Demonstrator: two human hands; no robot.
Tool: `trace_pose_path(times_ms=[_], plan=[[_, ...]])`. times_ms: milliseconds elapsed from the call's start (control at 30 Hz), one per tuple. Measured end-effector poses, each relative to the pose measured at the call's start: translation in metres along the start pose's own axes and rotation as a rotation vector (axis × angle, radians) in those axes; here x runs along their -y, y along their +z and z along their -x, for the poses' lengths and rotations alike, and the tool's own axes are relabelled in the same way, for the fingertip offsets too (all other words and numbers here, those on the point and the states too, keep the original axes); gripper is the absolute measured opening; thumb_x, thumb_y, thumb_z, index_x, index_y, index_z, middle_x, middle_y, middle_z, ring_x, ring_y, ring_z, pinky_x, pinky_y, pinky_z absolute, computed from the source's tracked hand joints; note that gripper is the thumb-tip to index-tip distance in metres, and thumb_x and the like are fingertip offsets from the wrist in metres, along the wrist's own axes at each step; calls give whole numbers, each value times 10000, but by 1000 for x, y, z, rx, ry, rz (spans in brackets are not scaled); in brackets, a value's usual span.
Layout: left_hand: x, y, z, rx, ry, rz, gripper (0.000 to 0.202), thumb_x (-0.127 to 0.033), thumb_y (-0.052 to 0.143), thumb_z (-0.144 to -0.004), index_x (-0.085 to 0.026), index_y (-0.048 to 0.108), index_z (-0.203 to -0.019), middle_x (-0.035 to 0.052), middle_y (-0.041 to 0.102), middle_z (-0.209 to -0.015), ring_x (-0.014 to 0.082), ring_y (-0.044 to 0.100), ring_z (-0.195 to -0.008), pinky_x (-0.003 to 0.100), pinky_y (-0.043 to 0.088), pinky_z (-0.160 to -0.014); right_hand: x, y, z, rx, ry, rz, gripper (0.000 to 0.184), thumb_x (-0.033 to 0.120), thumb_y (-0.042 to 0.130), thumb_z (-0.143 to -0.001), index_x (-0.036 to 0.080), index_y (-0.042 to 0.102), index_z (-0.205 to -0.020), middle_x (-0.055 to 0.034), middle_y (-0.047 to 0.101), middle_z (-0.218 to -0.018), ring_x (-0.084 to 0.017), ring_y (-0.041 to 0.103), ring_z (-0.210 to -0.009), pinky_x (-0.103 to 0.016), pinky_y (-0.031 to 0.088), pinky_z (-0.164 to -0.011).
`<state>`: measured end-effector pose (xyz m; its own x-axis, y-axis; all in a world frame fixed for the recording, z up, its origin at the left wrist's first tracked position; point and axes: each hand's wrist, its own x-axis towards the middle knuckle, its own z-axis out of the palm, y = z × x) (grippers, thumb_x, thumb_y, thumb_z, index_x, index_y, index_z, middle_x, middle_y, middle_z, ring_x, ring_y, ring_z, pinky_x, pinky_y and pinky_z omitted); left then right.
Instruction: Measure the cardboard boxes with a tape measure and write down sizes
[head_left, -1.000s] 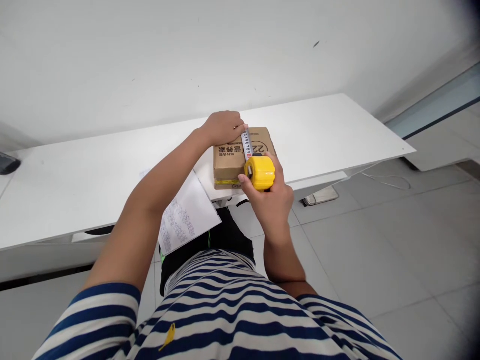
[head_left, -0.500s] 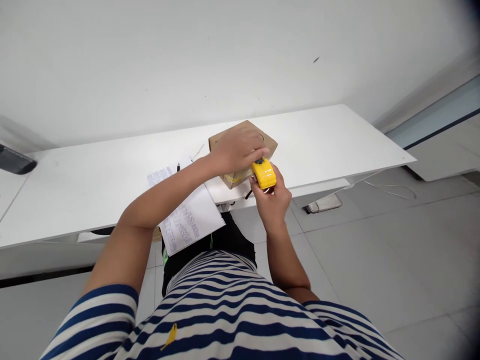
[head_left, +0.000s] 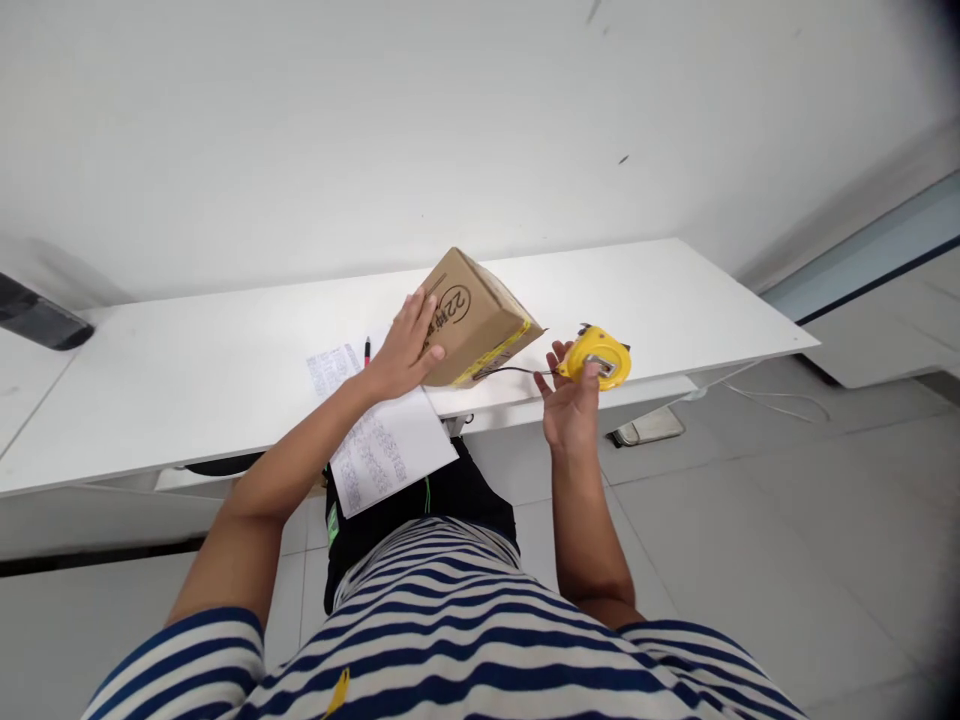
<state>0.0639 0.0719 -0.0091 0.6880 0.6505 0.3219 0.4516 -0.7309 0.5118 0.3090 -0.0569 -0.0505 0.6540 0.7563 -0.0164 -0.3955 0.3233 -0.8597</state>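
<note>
My left hand (head_left: 403,347) grips the left side of a small brown cardboard box (head_left: 475,317) and holds it tilted up on one edge over the white desk (head_left: 187,370). The box has yellow tape along its lower edge and a printed round mark on its upper face. To the right of the box, my right hand (head_left: 571,397) holds a yellow tape measure (head_left: 598,357) above the desk's front edge. Its blade is retracted and a thin dark strap hangs from it towards the box.
A printed sheet of paper (head_left: 375,440) overhangs the desk's front edge under my left forearm, with a pen (head_left: 367,352) beside it. A dark object (head_left: 37,317) sits at the far left. A white wall stands behind the desk; grey tiled floor and a power strip (head_left: 649,425) lie to the right.
The tape was stretched across the box top; it has retracted. My right hand moved the tape measure right, away from the box. My left hand tipped the box up on its edge.
</note>
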Motion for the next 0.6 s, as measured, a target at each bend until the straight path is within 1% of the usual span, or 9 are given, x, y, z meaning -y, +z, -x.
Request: trace_pose_path(times_ms=[67, 133, 233, 300, 367, 433, 500, 533, 600], plan=[[13, 6, 22, 54, 21, 113, 1062, -861, 287, -933, -218, -3, -1728, 154, -110, -1821, 365, -89, -1697, 570, 11, -1384, -1, -1, -1, 121, 63, -55, 689, 859, 663, -700, 317, 701, -1123, -40, 708, -1369, -244, 640, -1288, -404, 546, -970], [17, 13, 34, 134, -44, 255, 1045, -846, 267, -947, -232, -75, -1721, 148, -139, -1818, 333, -46, -1705, 544, 78, -1390, -4, 1, 0, 193, 71, -69, 686, 857, 688, -679, 301, 718, -1080, -52, 741, -1270, -260, 680, -1236, -419, 570, -964], [11, 17, 33, 171, -210, 448, 977, -830, 141, -960, -236, -25, -1718, 138, -61, -1832, 295, 81, -1706, 504, 194, -1377, -5, 4, 2, 160, -16, -14, 649, 764, 774, -658, 278, 723, -1085, -43, 775, -1130, -254, 738, -1134, -410, 597, -926], [3, 12, 26, 89, -300, 489, 946, -830, 98, -958, -246, 125, -1703, 141, 75, -1830, 297, 161, -1693, 509, 242, -1356, 0, 1, 1, 100, -116, 59, 618, 710, 802, -667, 255, 721, -1076, -36, 782, -1048, -249, 772, -1034, -395, 610, -868], [-9, 1, 20, -115, -346, 452, 882, -819, 140, -977, -258, 300, -1639, 158, 259, -1785, 305, 279, -1654, 517, 308, -1316, 11, -6, -2, 85, -236, 157, 575, 676, 827, -684, 228, 720, -1029, -32, 774, -970, -242, 789, -909, -380, 616, -806], [-27, -14, 17, -394, -291, 344, 774, -801, 277, -992, -255, 478, -1501, 168, 483, -1644, 296, 446, -1543, 493, 397, -1243, 26, -12, -6, 135, -352, 251, 534, 635, 858, -707, 220, 717, -1012, -24, 761, -923, -223, 779, -788, -376, 620, -754], [-52, -31, 16, -580, -160, 238, 623, -757, 399, -998, -250, 612, -1290, 134, 663, -1397, 259, 592, -1344, 453, 468, -1147, 45, -15, -7, 236, -442, 322, 503, 590, 879, -733, 233, 717, -1049, -18, 753, -911, -205, 756, -724, -379, 626, -717], [-66, -39, 15, -587, -97, 224, 556, -729, 427, -1006, -251, 645, -1187, 108, 708, -1271, 236, 636, -1231, 431, 497, -1089, 54, -13, -6, 295, -480, 343, 504, 578, 886, -738, 246, 717, -1078, -18, 751, -915, -200, 744, -708, -383, 630, -702], [-95, -51, 11, -423, -36, 316, 504, -692, 441, -1022, -246, 665, -1093, 74, 733, -1123, 194, 673, -1053, 385, 532, -972, 72, -3, -3, 422, -543, 374, 557, 573, 915, -709, 285, 714, -1141, -26, 754, -976, -203, 731, -718, -404, 641, -683]])
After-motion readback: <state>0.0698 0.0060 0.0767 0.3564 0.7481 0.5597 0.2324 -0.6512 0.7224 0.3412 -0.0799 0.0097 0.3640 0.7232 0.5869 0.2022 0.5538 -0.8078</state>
